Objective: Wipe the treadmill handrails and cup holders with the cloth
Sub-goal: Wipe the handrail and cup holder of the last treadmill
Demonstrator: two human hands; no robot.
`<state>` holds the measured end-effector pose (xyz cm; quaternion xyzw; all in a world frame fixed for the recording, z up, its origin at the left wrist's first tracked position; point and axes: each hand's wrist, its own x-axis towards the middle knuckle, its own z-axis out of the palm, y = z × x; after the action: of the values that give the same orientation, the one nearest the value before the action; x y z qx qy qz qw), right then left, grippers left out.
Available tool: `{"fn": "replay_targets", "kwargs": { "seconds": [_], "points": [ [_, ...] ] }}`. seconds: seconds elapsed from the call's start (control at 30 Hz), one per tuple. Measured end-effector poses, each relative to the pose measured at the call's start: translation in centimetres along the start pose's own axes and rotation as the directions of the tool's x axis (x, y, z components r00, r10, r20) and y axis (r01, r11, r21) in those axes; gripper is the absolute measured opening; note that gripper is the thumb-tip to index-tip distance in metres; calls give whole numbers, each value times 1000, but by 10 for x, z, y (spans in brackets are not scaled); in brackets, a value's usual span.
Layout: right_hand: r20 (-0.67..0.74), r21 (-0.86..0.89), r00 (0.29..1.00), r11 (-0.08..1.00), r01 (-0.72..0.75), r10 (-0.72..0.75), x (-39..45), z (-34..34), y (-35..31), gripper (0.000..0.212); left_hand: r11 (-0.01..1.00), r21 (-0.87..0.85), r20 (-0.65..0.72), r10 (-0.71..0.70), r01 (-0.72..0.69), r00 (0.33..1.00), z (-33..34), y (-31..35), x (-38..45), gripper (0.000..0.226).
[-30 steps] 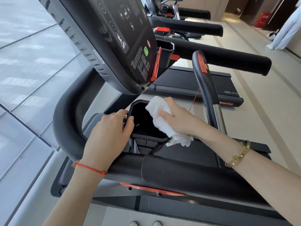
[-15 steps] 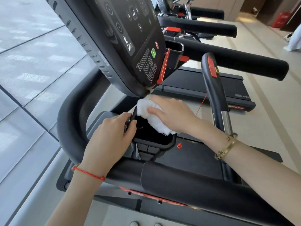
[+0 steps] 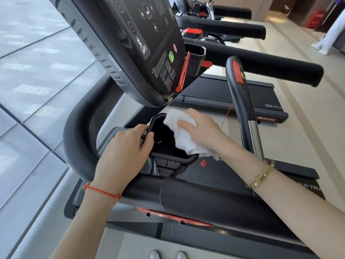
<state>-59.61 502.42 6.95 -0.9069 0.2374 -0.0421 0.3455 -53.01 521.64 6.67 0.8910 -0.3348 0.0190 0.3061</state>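
A black cup holder [image 3: 169, 159] sits below the treadmill console, its inside dark. My left hand [image 3: 123, 152] grips the holder's left rim. My right hand [image 3: 202, 130] presses a white cloth [image 3: 183, 136] against the holder's right rim, with part of the cloth hanging over the near right corner. The thick black near handrail [image 3: 196, 199] runs under both forearms. It curves up on the left [image 3: 78, 131]. An upright handle [image 3: 240, 101] with a red label stands to the right of my right hand.
The tilted console [image 3: 145, 47] overhangs the cup holder closely. A second cup holder [image 3: 195, 57] and the far handrail [image 3: 261, 66] lie behind it. A red safety clip [image 3: 203, 163] dangles on a cord. More treadmills stand beyond, and a person [image 3: 332, 34] stands at far right.
My right hand has slid the cloth from the holder's far edge back along its right rim toward me. My left hand has kept its grip on the left rim.
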Motion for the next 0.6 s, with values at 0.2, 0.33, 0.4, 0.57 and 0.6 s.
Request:
{"fn": "replay_targets", "kwargs": {
  "seconds": [0.2, 0.33, 0.4, 0.57, 0.6],
  "points": [
    [27, 171, 988, 973, -156, 154, -35, 12, 7, 31, 1000, 10, -12, 5, -5, 1000, 2, -1, 1, 29],
    [65, 128, 976, 968, -215, 209, -35, 12, 3, 33, 1000, 5, -15, 12, -12, 1000, 2, -1, 1, 29],
    [57, 54, 980, 980, -192, 189, -23, 6, 0, 32, 1000, 4, -10, 14, -14, 1000, 1, -1, 1, 29],
    [70, 55, 981, 982, -183, 179, -11, -4, -5, 43, 1000, 3, 4, 6, -6, 1000, -2, 0, 0, 28],
    [67, 65, 979, 978, -198, 194, -16, -1, -4, 46, 1000, 0, 6, 5, -5, 1000, -2, 0, 0, 28]
  ]
}}
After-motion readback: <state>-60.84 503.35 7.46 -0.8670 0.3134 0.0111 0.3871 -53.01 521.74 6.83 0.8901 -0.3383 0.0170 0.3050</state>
